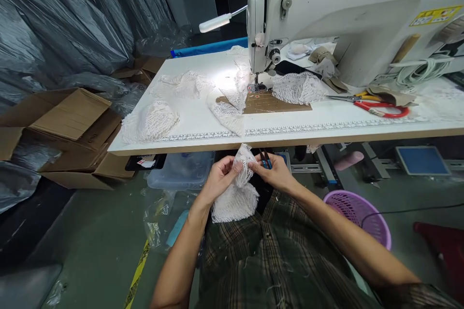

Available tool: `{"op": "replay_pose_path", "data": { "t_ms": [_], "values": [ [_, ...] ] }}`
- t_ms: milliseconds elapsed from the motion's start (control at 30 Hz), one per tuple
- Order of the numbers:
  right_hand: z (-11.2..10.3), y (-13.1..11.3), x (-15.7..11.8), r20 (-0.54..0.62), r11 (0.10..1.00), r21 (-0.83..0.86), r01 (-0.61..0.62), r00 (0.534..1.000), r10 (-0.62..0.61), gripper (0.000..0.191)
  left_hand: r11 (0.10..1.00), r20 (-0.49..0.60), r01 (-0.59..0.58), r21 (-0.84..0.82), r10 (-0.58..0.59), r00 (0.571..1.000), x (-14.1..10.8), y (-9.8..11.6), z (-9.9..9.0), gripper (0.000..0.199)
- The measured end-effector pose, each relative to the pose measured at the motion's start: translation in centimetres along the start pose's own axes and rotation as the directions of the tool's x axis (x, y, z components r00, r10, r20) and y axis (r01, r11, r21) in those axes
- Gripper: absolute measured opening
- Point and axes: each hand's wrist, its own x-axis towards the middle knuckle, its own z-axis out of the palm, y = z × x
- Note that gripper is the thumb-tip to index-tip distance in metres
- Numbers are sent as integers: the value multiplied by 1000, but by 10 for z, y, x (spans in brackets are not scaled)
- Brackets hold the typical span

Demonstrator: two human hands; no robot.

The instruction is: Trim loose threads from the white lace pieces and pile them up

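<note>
My left hand [222,176] pinches the left edge of a white lace piece [235,203], which hangs down over my lap in front of the table edge. On its right side, my right hand [273,171] grips the same lace between thumb and fingers. Small dark snips with blue parts [266,160] are also held in my right hand, their tips pointing up. Above, on the white table [195,130], more lace lies under and beside the needle of a white sewing machine [319,14].
Lace heaps [155,120] lie on the table's left. Red-handled scissors [380,107] rest at the right, near lace and fabric scraps. Cardboard boxes [72,130] stand at the left, a purple basket [377,222] below right. A clear plastic container [181,171] sits under the table edge.
</note>
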Motion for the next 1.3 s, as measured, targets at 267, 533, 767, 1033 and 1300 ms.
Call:
{"op": "replay_pose_path", "data": {
  "t_ms": [267, 533, 767, 1033, 1300],
  "values": [
    [-14, -16, -60, 332, 996, -64, 61, 943, -36, 25, 973, 238, -189, -130, 216, 947, 8, -14, 3, 61],
    [-28, -5, -64, 338, 998, -18, -53, 940, 56, 32, 959, 310, 1, -283, 91, 946, -15, -12, 20, 39],
    [-40, 10, -49, 294, 985, -171, -11, 954, 62, 28, 962, 7, 134, -238, -136, 991, -23, -15, 19, 35],
    [-36, 9, -33, 254, 875, -426, 228, 959, -126, 35, 990, -18, 102, -98, -104, 994, -26, -19, 13, 30],
    [-14, 9, -16, 340, 809, -491, 323, 926, -163, 46, 997, 37, 21, 77, -24, 999, -31, -1, 9, 29]
  ]
}}
